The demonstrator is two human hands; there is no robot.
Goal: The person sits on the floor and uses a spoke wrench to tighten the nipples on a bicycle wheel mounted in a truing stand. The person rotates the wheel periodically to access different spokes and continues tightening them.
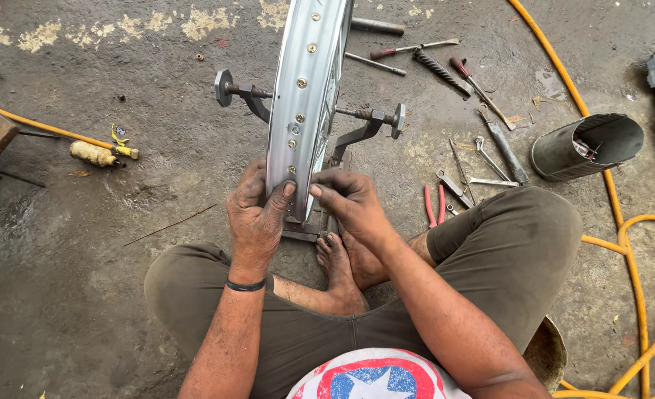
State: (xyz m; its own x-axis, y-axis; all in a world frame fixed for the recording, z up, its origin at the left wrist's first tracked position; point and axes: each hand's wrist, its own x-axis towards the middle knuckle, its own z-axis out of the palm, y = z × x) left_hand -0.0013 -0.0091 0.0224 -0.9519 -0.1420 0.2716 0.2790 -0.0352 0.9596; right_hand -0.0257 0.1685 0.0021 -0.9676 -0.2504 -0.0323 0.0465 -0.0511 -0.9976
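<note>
1. Head view: your left hand (pixel 256 214) grips the near edge of the silver wheel rim (pixel 305 96), palm on its left flank, thumb pressed onto the rim's outer face beside a spoke hole. Fingers closed on the rim.
2. Your right hand (pixel 351 201) sits on the rim's right flank, thumb tip meeting the same outer face just across from the left thumb. Fingers curl behind the rim; what they pinch there is hidden, can't tell if there's a nipple or spoke in them.
3. Both hands are together, thumbs nearly touching, clamped on the rim's lowest near section.
4. Key relation: the rim stands upright on edge, running straight away from you; its plane lines up with your midline, so each hand takes one flank. Both are equally near; the rest of the rim lies ahead and above the hands.
5. The rim rides on a threaded axle in a dark metal truing stand (pixel 357 137), whose base sits at your bare feet (pixel 342 270).
6. You sit cross-legged on the stained concrete floor (pixel 83 295).
7. Right of the stand: red-handled pliers (pixel 434 205), wrenches (pixel 490 159), and screwdrivers (pixel 475 85) scattered close together.
8. Further right: a tipped grey metal can (pixel 586 146) and a yellow hose (pixel 623 244) looping past your knee.
9. Left, well apart: a small yellowish bottle (pixel 94 154) lying on its side.
</note>
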